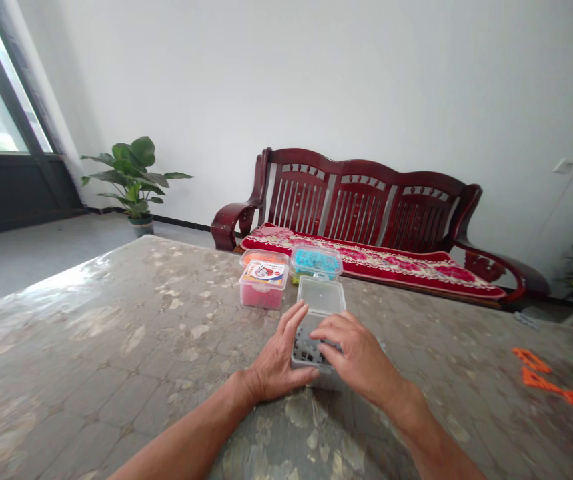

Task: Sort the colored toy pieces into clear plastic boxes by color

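Note:
A clear plastic box (pixel 325 379) stands before me on the table, its lid (pixel 320 294) tipped back on the far side. Small grey pieces (pixel 305 348) fill it. My left hand (pixel 280 357) wraps the box's left side, with the thumb along the front and the fingers at the back left. Over the opening, my right hand (pixel 355 353) has its fingers curled and thumb bent inward among the pieces. What lies between those fingertips is too small to name.
Behind the box stand a tub of pink pieces with a labelled lid (pixel 265 273), an orange-filled tub (pixel 251 255) and a blue-filled tub (pixel 316 261). Orange linked pieces (pixel 556 385) lie at the right of the patterned table (pixel 116 360). Beyond is a wooden bench (pixel 361 200).

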`<state>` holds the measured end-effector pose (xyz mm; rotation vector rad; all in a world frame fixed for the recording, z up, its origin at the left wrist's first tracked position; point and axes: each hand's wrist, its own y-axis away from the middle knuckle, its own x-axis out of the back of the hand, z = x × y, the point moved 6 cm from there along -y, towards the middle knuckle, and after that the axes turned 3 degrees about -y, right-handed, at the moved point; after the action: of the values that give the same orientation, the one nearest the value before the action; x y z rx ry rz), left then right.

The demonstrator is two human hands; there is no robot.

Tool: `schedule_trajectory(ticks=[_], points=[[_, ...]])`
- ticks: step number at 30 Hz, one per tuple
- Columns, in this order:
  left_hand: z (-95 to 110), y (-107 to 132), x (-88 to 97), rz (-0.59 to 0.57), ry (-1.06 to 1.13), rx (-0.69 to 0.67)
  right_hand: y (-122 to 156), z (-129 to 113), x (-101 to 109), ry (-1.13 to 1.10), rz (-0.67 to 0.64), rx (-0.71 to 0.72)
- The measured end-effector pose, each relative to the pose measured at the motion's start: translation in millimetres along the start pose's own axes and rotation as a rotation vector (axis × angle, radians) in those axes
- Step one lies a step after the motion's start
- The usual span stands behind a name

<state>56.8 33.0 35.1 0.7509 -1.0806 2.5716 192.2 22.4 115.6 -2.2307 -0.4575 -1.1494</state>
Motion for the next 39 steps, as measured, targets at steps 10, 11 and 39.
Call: schedule_trajectory(ticks=[10, 11, 39], points=[[0, -1, 0.5, -0.005, 0.005, 0.007, -1, 8, -5, -0.189, -0.069, 0.064], [0, -1, 0.5, -0.006, 0.007, 0.012, -1, 12, 2, -0.223, -0.032, 0.039], [3, -4, 2.8, -0.108, -0.068, 0.033, 8, 38, 32, -0.044, -0.203, -0.153]])
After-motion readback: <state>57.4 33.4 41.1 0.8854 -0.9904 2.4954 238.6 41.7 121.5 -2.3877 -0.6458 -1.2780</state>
